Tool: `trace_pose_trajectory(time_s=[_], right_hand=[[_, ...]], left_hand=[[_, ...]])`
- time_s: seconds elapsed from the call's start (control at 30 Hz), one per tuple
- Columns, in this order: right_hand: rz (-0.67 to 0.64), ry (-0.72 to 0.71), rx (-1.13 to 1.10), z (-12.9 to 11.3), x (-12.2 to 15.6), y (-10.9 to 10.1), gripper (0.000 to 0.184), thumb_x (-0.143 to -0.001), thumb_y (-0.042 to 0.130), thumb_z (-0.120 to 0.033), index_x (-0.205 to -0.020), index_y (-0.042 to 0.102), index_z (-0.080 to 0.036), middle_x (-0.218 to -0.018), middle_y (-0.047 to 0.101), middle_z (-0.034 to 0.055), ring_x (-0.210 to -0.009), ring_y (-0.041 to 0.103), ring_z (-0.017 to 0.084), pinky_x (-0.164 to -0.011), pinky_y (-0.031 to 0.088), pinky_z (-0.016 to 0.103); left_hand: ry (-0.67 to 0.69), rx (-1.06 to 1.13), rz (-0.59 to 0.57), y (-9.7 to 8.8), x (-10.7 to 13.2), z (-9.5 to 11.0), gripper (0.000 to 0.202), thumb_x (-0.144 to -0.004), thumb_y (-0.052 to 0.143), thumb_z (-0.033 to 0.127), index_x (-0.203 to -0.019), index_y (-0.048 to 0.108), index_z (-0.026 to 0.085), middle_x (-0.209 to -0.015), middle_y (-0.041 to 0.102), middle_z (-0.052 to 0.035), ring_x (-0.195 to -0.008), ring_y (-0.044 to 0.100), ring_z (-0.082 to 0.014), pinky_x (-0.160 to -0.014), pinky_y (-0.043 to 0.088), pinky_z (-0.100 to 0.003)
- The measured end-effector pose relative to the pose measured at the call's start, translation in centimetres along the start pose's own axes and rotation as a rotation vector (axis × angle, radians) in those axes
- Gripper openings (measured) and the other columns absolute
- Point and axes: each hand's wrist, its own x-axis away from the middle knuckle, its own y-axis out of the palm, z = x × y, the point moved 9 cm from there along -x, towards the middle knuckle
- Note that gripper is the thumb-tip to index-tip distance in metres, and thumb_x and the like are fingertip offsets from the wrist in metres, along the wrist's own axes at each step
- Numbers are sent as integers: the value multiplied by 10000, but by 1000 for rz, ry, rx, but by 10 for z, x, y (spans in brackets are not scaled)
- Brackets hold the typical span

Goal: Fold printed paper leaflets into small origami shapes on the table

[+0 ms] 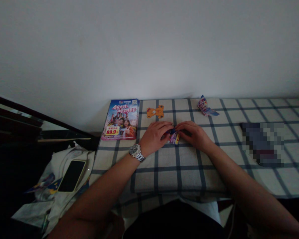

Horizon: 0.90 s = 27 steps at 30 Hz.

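Over the middle of the checked cloth, my left hand (154, 136) and my right hand (194, 134) meet at a small folded paper (174, 138). It is purple and blue, with a yellow printed patch. Both hands have their fingers closed on its upper part, so much of it is hidden under them. A metal wristwatch (136, 152) is on my left wrist. Left of my hands lies a stack of printed flyers (121, 120). Farther back on the right sits a crumpled or folded paper (205, 107) in similar colours.
A brown bear-shaped cutout or print (155, 112) shows on the checked tablecloth (149, 179), close to the wall (159, 49). To the right is a dark, pixelated object (262, 144). Below the table's left edge, a phone (71, 176) rests on white bags (51, 210).
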Motion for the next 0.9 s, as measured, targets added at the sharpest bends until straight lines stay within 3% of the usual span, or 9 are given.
trace_pose_trajectory(time_s=[0.27,0.47,0.63,0.9], right_hand=[[29,22,3,4,0,-1,169,-999,641,-235,-1153,707,-259,-1130,739,82,-1085,705,260,-979,587,467],[81,67,16,3,0,-6,218,-992,657,-275,-1206,696,-262,-1150,692,100,-1096,690,266,-974,598,451],[65,50,37,-3,-1,-2,237,-1003,644,-281,-1235,695,-271,-1174,707,102,-1110,694,272,-998,594,474],[56,47,69,-4,-1,5,280,-990,680,-318,-1263,707,-261,-1192,723,115,-1109,698,289,-1003,595,500]], left_hand=[[-8,-18,-5,1,0,-1,314,-959,692,193,-1269,653,225,-1239,700,-61,-1156,646,-249,-1050,519,-461],[-107,-59,37,-4,1,-7,262,-954,735,280,-1199,679,208,-1176,657,-82,-1072,639,-254,-971,549,-452],[-153,-71,75,-7,2,-11,251,-950,743,291,-1177,669,214,-1140,652,-75,-1065,635,-255,-943,558,-441],[-190,-103,40,-4,2,-11,266,-944,759,343,-1153,680,199,-1110,654,-70,-1041,634,-253,-920,560,-422]])
